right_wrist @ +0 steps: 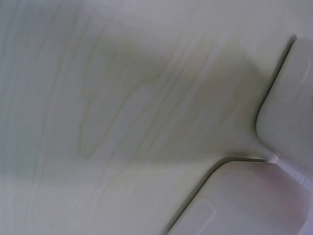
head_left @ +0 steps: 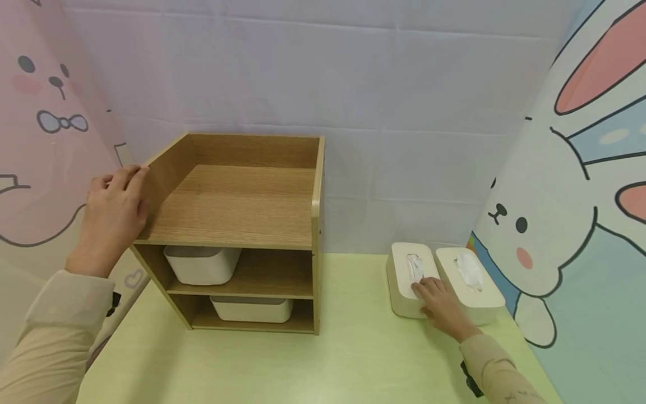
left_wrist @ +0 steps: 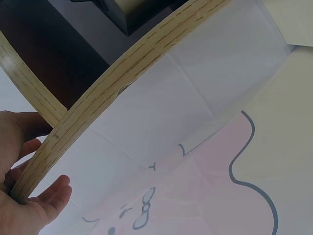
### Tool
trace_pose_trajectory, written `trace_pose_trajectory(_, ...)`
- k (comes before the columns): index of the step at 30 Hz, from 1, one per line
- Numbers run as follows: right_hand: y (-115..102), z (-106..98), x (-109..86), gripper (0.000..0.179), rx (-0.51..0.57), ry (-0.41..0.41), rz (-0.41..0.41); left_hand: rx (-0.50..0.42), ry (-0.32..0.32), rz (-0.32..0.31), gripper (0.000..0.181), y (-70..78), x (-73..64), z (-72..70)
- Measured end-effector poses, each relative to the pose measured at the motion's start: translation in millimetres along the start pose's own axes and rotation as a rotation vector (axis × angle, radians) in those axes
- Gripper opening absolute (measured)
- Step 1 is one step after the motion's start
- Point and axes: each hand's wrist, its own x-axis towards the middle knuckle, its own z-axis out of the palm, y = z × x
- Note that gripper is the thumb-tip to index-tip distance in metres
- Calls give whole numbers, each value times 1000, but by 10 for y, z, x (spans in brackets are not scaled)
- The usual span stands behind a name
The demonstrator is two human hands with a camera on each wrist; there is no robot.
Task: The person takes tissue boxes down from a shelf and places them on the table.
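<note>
At the left stands a light wooden shelf unit with an open-topped upper level and two compartments below. My left hand grips the top of its left side panel. In the left wrist view the fingers and thumb of the left hand lie on both sides of the panel's edge. Two white tissue boxes stand side by side at the right. My right hand rests on the near right corner of the left tissue box, close to its tissue. The right wrist view does not show this hand.
A white bin sits in the middle compartment and a second white bin in the bottom one. The other tissue box is beside the right wall cloth. A pale table lies beneath everything.
</note>
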Motion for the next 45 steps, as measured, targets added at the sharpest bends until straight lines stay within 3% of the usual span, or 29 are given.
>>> trace_pose_trajectory(11,-18,-135,117,49,53,-13,15,-4,-12,-10,51,-2,0,0)
trace_pose_trajectory(19,-89,-228,292,45,-2,-22,-13,-2,-9,-9,50,5,8,-12)
trace_pose_trajectory(24,-211,-301,402,48,-68,-56,-25,-3,-5,-6,50,5,6,-13)
trace_pose_trajectory(31,-417,-386,543,47,14,-71,-60,-3,2,-6,50,8,6,-8)
trace_pose_trajectory(45,-840,-460,773,44,45,-43,-214,-6,-6,-11,51,14,-4,-15)
